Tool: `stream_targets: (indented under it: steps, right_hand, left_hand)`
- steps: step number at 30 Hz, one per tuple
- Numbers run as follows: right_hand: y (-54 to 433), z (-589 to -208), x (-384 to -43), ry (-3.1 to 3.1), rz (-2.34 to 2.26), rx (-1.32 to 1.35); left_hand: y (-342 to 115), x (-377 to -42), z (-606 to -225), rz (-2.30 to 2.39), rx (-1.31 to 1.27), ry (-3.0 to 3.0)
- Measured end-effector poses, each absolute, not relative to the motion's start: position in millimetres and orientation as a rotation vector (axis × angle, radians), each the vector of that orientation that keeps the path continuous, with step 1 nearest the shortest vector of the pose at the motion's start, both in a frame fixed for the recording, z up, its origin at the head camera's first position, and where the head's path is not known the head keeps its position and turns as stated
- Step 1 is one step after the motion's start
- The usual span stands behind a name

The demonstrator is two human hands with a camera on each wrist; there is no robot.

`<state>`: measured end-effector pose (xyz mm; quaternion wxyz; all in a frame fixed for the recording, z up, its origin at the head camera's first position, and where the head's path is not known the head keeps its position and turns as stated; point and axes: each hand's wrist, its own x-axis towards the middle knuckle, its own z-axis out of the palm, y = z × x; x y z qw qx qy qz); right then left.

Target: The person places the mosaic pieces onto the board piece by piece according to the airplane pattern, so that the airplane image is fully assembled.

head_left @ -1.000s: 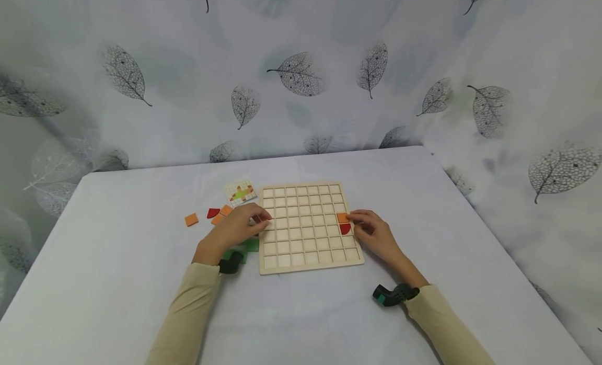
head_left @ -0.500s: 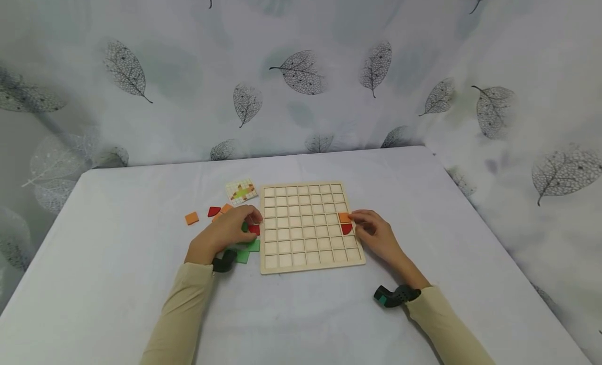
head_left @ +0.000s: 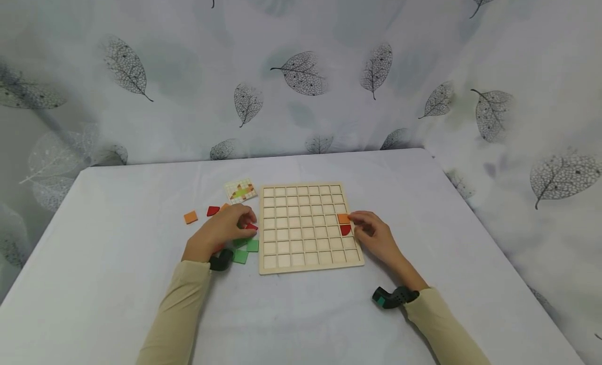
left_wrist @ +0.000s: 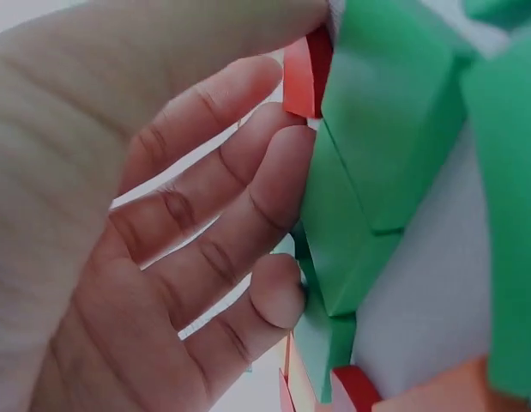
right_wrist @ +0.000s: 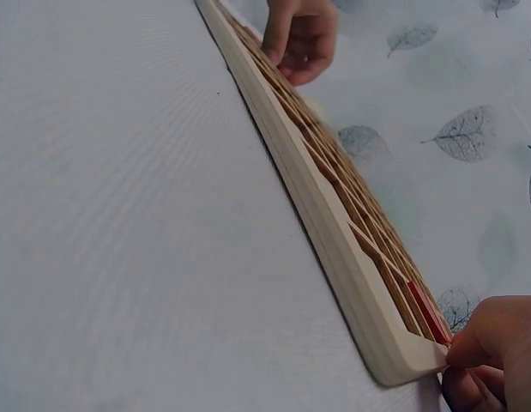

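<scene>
The left hand [head_left: 222, 227] pinches a thick, flat red piece [head_left: 251, 227] between thumb and forefinger, holding it tilted; its full outline is hidden by the fingers. The right hand [head_left: 378, 238] has its fingers curled at the right rim of a pale wooden square board [head_left: 301, 268] divided into a grid of cells; whether it grips that rim or merely rests against it, I cannot tell.

The board lies flat between the hands, directly to the person's right of the pinched red piece. Being nearly square, it shows no clear long axis. The left hand is just beside the left rim, whose raised edge stands between the red piece and the cells. In the rightmost column, an orange square tile [head_left: 342, 218] sits next to the right fingertips, with a red rounded-corner tile [head_left: 345, 230] on its near side.

Around the left hand, green square tiles [head_left: 241, 257] crowd below the fingers; the left wrist view shows thick green sides close against the fingertips. Beyond the knuckles are a loose red tile [head_left: 213, 210] and, farther left, a loose orange square [head_left: 190, 217]. A small printed pattern card [head_left: 241, 191] lies by the board's far left corner, on the white-covered desk [head_left: 291, 318].
</scene>
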<state>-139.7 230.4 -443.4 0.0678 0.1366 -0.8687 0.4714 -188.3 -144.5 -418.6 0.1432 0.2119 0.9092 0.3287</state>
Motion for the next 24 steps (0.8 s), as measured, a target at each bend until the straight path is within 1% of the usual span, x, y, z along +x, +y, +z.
stream_targets:
  steps: [4, 13, 24]
  right_hand:
    - [222.8, -426.9, -132.5, -2.634, 1.413, 0.402]
    - [222.7, -426.1, -132.8, -2.620, 1.401, 0.424]
    - [223.5, -427.9, -134.0, -2.640, 1.412, 0.408]
  left_hand:
    - [-147.8, -189.0, -418.0, 0.948, 0.619, 2.601]
    - [-154.7, -191.5, -417.7, 1.008, 0.662, 2.542]
    - [-154.6, -191.8, -418.7, 0.989, 0.709, 2.626]
